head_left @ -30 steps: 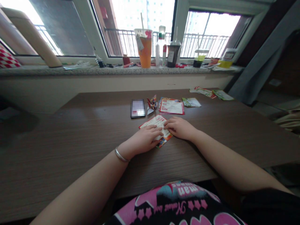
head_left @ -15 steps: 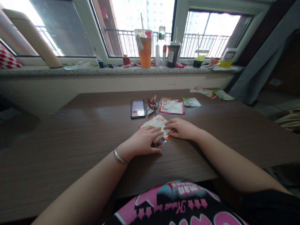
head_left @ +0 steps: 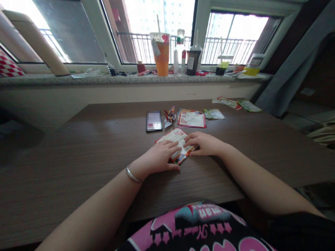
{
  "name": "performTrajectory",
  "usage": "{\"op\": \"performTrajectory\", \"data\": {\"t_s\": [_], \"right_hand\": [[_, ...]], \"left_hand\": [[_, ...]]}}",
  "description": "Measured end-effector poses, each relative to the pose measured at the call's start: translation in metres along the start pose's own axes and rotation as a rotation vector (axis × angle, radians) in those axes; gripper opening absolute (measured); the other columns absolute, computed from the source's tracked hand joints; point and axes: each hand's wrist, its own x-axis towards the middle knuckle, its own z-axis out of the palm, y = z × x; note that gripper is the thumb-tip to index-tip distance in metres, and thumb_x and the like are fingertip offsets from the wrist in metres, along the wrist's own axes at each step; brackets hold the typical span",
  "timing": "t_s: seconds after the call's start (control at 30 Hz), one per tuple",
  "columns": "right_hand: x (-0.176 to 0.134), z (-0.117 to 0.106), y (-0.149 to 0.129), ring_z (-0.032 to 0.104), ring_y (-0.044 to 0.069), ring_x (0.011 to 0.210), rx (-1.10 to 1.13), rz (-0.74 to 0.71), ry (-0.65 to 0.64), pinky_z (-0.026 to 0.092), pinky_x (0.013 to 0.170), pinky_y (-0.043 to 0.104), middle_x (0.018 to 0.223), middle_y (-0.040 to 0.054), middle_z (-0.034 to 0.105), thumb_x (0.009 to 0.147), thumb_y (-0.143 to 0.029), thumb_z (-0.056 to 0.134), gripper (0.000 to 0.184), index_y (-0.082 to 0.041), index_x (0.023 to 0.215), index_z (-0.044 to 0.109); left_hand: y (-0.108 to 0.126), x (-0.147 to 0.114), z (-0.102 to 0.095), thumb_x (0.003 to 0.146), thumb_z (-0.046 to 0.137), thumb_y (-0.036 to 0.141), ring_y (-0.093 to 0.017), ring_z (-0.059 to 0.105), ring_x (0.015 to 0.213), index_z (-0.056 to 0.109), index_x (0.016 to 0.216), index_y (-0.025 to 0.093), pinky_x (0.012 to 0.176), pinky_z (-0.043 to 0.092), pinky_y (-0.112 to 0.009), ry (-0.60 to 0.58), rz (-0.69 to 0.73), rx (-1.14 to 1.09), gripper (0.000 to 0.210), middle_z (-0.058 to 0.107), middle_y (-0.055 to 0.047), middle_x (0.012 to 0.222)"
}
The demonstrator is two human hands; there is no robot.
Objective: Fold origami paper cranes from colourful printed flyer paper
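A printed paper sheet [head_left: 179, 136] with a red border lies folded on the table, its colourful picture side showing at the near corner. Flat across its left part rests my left hand [head_left: 165, 155], fingers stretched and thumb apart on the tabletop. My right hand [head_left: 201, 143] touches the sheet's right edge with its fingertips, thumb spread away near the lower corner. Both palms hide portions of the paper. Just beyond stands a small folded paper figure [head_left: 170, 116]. To its right is a stack of similar red-bordered sheets [head_left: 192, 119].
A phone [head_left: 154, 121] with a blurred screen lies behind the paper. Green-and-white papers [head_left: 214, 114] sit right of the stack, with more leaflets [head_left: 230, 102] at the table's far right. On the windowsill [head_left: 96, 79] stand an orange drink cup [head_left: 163, 57], bottles and other cups.
My right hand has shifted slightly, its thumb now farther from the fingers, baring more of the sheet's right edge. My left hand stays almost in place.
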Motion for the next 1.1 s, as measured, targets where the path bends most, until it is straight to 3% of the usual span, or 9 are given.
{"op": "performTrajectory", "data": {"t_s": [0.2, 0.4, 0.77, 0.97, 1.1], "right_hand": [[0.000, 0.001, -0.002, 0.060, 0.025, 0.106, -0.019, -0.001, 0.000, 0.046, 0.095, 0.041, 0.115, 0.0094, 0.066, 0.083, -0.039, 0.068, 0.033, -0.024, 0.111, 0.072], [0.001, 0.002, -0.003, 0.061, 0.024, 0.105, -0.037, -0.008, 0.006, 0.046, 0.095, 0.040, 0.115, 0.0078, 0.067, 0.082, -0.040, 0.069, 0.032, -0.025, 0.110, 0.073], [0.004, 0.003, -0.007, 0.061, 0.023, 0.105, 0.001, -0.023, 0.021, 0.046, 0.095, 0.040, 0.115, 0.0070, 0.069, 0.083, -0.036, 0.068, 0.027, -0.023, 0.106, 0.074], [0.005, 0.002, -0.007, 0.063, 0.021, 0.102, 0.034, -0.041, 0.025, 0.046, 0.092, 0.037, 0.112, 0.0049, 0.071, 0.087, -0.033, 0.063, 0.019, -0.025, 0.100, 0.075], [0.008, 0.003, -0.009, 0.063, 0.020, 0.098, 0.047, -0.056, 0.026, 0.045, 0.090, 0.037, 0.109, 0.0036, 0.073, 0.089, -0.028, 0.061, 0.016, -0.024, 0.094, 0.076]], "left_hand": [[0.000, -0.001, -0.004, 0.078, 0.069, 0.054, -0.030, 0.045, 0.132, 0.056, 0.131, 0.020, 0.112, 0.033, -0.043, -0.002, 0.021, -0.044, 0.064, 0.051, -0.013, 0.142], [0.001, -0.001, -0.013, 0.087, 0.062, 0.041, -0.025, 0.057, 0.115, 0.068, 0.108, 0.020, 0.102, 0.042, -0.038, -0.015, 0.053, -0.094, 0.030, 0.066, -0.007, 0.120], [-0.003, 0.000, -0.012, 0.092, 0.051, 0.028, -0.019, 0.061, 0.100, 0.068, 0.096, 0.021, 0.095, 0.044, -0.032, 0.009, 0.062, -0.178, 0.019, 0.070, -0.004, 0.103], [-0.004, 0.001, -0.010, 0.090, 0.050, 0.026, -0.019, 0.061, 0.092, 0.069, 0.095, 0.020, 0.083, 0.047, -0.030, 0.020, -0.071, -0.194, 0.020, 0.070, -0.005, 0.098], [-0.006, 0.003, -0.008, 0.088, 0.050, 0.026, -0.019, 0.062, 0.092, 0.068, 0.094, 0.019, 0.083, 0.048, -0.031, 0.040, -0.168, -0.195, 0.020, 0.070, -0.006, 0.098]]}}
